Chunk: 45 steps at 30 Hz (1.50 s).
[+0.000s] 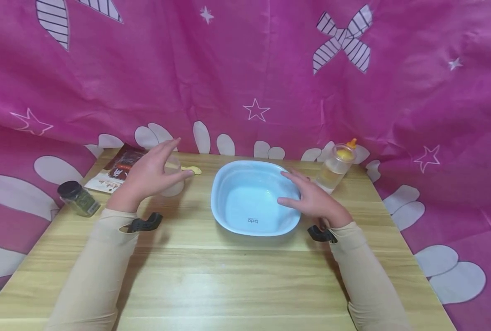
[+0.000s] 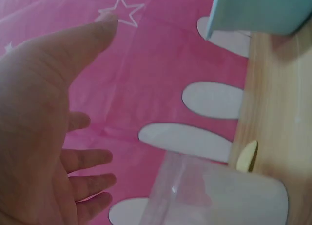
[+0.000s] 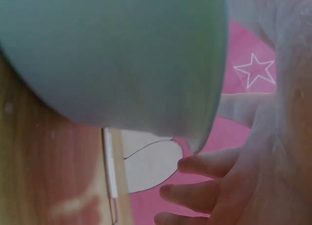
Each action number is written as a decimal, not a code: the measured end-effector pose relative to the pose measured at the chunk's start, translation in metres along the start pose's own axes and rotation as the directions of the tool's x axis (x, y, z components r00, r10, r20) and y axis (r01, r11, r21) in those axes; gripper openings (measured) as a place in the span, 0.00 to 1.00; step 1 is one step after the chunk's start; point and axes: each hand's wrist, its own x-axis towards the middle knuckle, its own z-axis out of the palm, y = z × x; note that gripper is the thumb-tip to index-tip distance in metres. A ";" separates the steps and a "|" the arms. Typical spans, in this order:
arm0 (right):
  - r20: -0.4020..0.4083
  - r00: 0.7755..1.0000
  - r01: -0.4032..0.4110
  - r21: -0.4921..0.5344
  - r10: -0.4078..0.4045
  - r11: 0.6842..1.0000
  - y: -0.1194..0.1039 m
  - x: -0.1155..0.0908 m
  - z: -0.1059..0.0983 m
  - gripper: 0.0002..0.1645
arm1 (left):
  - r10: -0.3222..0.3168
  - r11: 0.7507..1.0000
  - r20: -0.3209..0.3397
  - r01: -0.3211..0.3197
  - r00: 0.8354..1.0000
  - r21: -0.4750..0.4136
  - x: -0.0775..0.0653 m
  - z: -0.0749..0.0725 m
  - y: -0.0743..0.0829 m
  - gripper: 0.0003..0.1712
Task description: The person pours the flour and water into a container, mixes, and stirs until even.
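A light blue plastic basin (image 1: 253, 202) stands on the table, its inside bare apart from small lettering. My right hand (image 1: 313, 197) is at the basin's right rim, fingers spread and relaxed, thumb over the inside. In the right wrist view the fingertips (image 3: 195, 164) come right up beside the rim, without curling round it. My left hand (image 1: 150, 177) hovers left of the basin, thumb apart from the straight fingers, holding nothing. Partly hidden behind it stands a clear plastic cup (image 2: 229, 195), with a small pale yellow piece (image 1: 192, 170) beyond.
Far left lies a brown and white packet (image 1: 104, 180), near a black-lidded jar (image 1: 79, 200) with green contents. Right of the basin are a clear container of liquid (image 1: 330, 174) and a yellow item with an orange nozzle (image 1: 351, 143). A pink curtain (image 1: 228, 73) hangs behind the table (image 1: 212, 285).
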 end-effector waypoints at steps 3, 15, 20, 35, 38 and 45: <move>0.000 1.000 0.013 0.010 -0.013 1.000 0.004 -0.002 0.001 0.60 | -0.014 1.000 0.007 0.014 1.000 -0.028 -0.003 -0.001 -0.009 0.64; -0.011 0.999 0.049 0.117 -0.048 0.992 0.019 -0.007 0.008 0.57 | -0.032 0.993 -0.014 0.030 0.999 -0.116 -0.009 0.003 -0.038 0.61; -0.024 0.998 0.065 0.203 -0.062 0.977 0.022 -0.010 0.011 0.57 | -0.057 0.982 -0.002 0.055 0.998 -0.180 -0.009 0.003 -0.045 0.62; -0.058 0.993 0.112 0.297 -0.099 0.948 0.034 -0.012 0.021 0.46 | -0.140 0.928 0.040 0.145 0.989 -0.343 -0.011 0.018 -0.066 0.64; -0.062 0.995 0.094 0.312 -0.079 0.946 0.036 -0.014 0.022 0.46 | -0.141 0.923 0.039 0.146 0.989 -0.355 -0.010 0.022 -0.069 0.64; -0.067 0.996 0.083 0.366 -0.062 0.927 0.037 -0.017 0.024 0.44 | -0.158 0.923 0.033 0.159 0.987 -0.350 -0.009 0.027 -0.074 0.67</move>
